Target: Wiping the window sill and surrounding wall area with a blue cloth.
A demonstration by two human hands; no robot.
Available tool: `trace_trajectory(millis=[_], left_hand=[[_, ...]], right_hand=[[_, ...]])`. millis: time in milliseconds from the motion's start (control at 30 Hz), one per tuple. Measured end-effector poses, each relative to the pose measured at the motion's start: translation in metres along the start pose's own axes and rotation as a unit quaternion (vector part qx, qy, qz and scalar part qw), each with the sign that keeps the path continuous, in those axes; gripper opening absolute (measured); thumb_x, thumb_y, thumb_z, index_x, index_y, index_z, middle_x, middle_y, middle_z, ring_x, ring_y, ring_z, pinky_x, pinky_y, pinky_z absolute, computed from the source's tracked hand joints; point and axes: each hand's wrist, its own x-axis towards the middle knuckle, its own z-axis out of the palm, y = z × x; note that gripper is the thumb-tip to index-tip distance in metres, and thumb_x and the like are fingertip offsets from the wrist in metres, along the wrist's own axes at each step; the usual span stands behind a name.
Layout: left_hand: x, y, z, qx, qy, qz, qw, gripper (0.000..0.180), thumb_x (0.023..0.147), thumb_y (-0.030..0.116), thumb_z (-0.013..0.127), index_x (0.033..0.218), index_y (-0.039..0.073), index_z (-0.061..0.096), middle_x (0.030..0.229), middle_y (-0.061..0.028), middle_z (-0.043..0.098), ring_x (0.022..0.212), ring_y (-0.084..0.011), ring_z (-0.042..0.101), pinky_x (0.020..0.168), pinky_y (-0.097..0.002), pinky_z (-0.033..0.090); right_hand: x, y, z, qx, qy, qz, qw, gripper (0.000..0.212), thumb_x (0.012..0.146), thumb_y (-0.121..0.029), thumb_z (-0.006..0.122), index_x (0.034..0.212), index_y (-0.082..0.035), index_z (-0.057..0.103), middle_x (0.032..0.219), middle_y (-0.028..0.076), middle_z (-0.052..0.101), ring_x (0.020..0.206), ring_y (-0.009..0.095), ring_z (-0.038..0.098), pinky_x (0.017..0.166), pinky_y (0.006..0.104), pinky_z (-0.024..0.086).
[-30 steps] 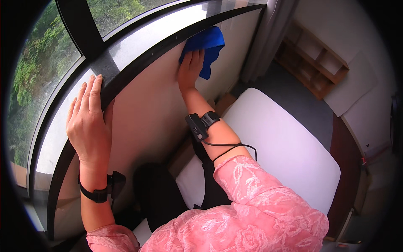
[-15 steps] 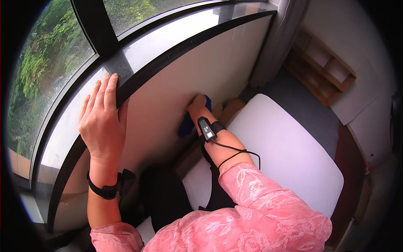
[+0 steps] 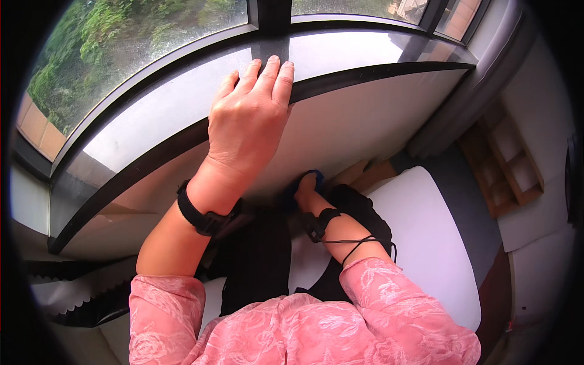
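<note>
My left hand point(image 3: 250, 118) lies flat on the glossy window sill point(image 3: 146, 131), fingers stretched out over its dark front edge and holding nothing. Down by the foot of the white wall point(image 3: 353, 115), my right hand point(image 3: 307, 187) is closed on a blue cloth point(image 3: 288, 196). Only parts of the cloth show around the hand, and most of the right fingers are hidden. A black strap sits on each of my forearms; a thin black cable trails from the right one.
A white cushioned surface point(image 3: 420, 225) extends to my right. Beyond it stand a wooden shelf unit point(image 3: 508, 152) and a grey curtain point(image 3: 471, 97). Window panes with a dark frame point(image 3: 275, 18) rise behind the sill. Dark, shiny material point(image 3: 91, 292) lies at the lower left.
The view has swung left, so the sill and window sit farther right in the picture. My left hand remains on the sill. My right hand stays low with the blue cloth.
</note>
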Motion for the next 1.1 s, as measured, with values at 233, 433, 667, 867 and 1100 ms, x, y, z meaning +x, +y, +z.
trace_trajectory(millis=[233, 433, 667, 867, 1100], left_hand=[[0.007, 0.005, -0.003, -0.010, 0.006, 0.017, 1.000, 0.040, 0.086, 0.013, 0.066, 0.125, 0.004, 0.069, 0.127, -0.0139, 0.072, 0.116, -0.0306, 0.069, 0.102, -0.0462, 0.052], [0.001, 0.002, 0.002, 0.032, -0.032, 0.008, 0.999, 0.055, 0.085, 0.032, 0.079, 0.134, 0.011, 0.065, 0.134, -0.0099, 0.069, 0.124, -0.0289, 0.066, 0.105, -0.0444, 0.051], [0.017, 0.018, 0.004, 0.004, -0.025, 0.036, 0.999, 0.055, 0.087, 0.030, 0.077, 0.135, 0.009, 0.063, 0.137, -0.0108, 0.067, 0.125, -0.0292, 0.064, 0.104, -0.0430, 0.051], [0.008, -0.030, -0.030, -0.045, -0.126, 0.076, 0.988, 0.055, 0.092, 0.029, 0.072, 0.142, 0.009, 0.058, 0.142, -0.0118, 0.064, 0.133, -0.0286, 0.059, 0.112, -0.0411, 0.045], [0.006, -0.041, -0.081, -0.267, -0.154, 0.049, 0.950, 0.032, 0.096, 0.029, 0.071, 0.122, 0.010, 0.072, 0.128, -0.0078, 0.072, 0.133, -0.0262, 0.061, 0.120, -0.0502, 0.033]], right_hand=[[-0.028, -0.030, 0.000, 0.578, 0.013, 0.074, 0.812, 0.059, 0.107, -0.042, 0.042, 0.147, 0.000, 0.051, 0.159, 0.015, 0.046, 0.140, 0.028, 0.050, 0.113, 0.0383, 0.039], [-0.016, 0.078, -0.089, 0.859, 0.323, 0.163, 0.362, 0.061, 0.108, -0.043, 0.037, 0.149, 0.001, 0.049, 0.160, 0.014, 0.046, 0.140, 0.030, 0.049, 0.116, 0.0397, 0.038], [-0.015, 0.075, -0.045, 0.832, 0.231, 0.142, 0.483, 0.058, 0.110, -0.039, 0.032, 0.150, 0.000, 0.046, 0.157, 0.018, 0.046, 0.137, 0.034, 0.049, 0.116, 0.0416, 0.039], [-0.144, -0.020, -0.139, 0.960, 0.031, 0.042, 0.274, 0.057, 0.110, -0.039, 0.031, 0.146, 0.002, 0.048, 0.153, 0.022, 0.048, 0.135, 0.038, 0.050, 0.114, 0.0437, 0.041], [-0.226, -0.005, -0.220, 0.742, 0.420, -0.070, 0.518, 0.046, 0.107, -0.027, 0.046, 0.139, 0.005, 0.050, 0.147, 0.029, 0.047, 0.136, 0.046, 0.045, 0.114, 0.0551, 0.035]])
